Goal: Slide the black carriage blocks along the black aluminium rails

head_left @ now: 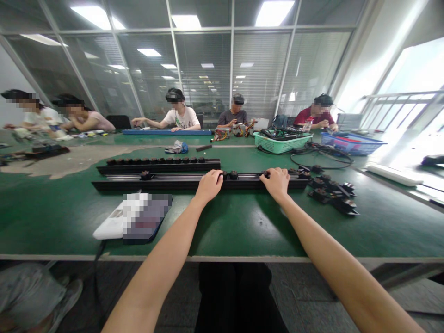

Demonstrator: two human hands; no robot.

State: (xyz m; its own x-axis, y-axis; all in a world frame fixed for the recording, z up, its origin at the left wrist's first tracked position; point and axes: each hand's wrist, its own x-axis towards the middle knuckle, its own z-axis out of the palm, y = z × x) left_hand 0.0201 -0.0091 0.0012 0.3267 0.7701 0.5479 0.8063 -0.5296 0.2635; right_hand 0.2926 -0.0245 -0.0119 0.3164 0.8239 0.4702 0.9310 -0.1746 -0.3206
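Bare forearms (163, 259) stretch out over the bench edge, and there they are: left hand (209, 186) and right hand (275, 183) down on the black rail (156, 183), fingers (215, 175) together, curled over small black blocks (233, 175), clamped or not I can't tell! Beyond the rail runs a second rail (157, 166), to its right lie loose black parts (329, 194), and in front sits a pixelated white package (133, 217), unreadable.

Glass partition wall (204, 78) | ceiling lights (274, 13) | washed-out window (412, 78), probably railing (398, 104) outside
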